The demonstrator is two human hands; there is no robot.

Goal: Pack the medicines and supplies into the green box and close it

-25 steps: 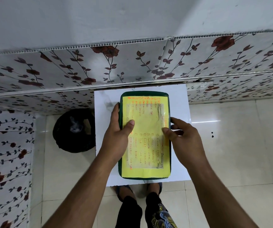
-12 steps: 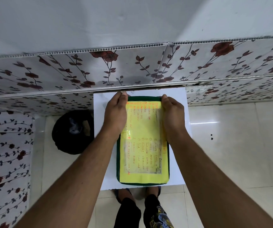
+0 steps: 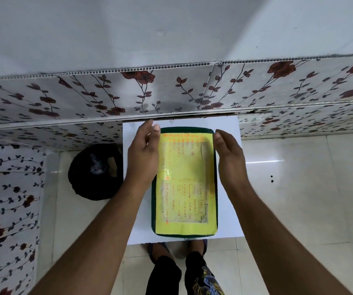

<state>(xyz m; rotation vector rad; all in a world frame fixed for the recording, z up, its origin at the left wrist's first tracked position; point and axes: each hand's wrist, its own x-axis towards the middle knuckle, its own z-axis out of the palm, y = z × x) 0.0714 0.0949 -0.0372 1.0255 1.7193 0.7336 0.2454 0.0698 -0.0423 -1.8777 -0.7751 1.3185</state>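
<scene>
Green box (image 3: 184, 234) is sitting closed at frame centre, on a white tabletop (image 3: 228, 207); the lid is carrying a yellow handwritten sheet (image 3: 187, 179) that is covering nearly all of it. Left hand (image 3: 143, 154) is hovering over the box's upper-left edge, fingers loosely together and slightly curled, gripping nothing. Right hand (image 3: 229, 158) is hovering at the upper-right edge, fingers together and curled inward, empty too; can't tell if either is touching the lid. A black bin (image 3: 95, 171) is standing on the floor at left of the tabletop. Floral wall panels (image 3: 171, 92) are running across the upper frame.
</scene>
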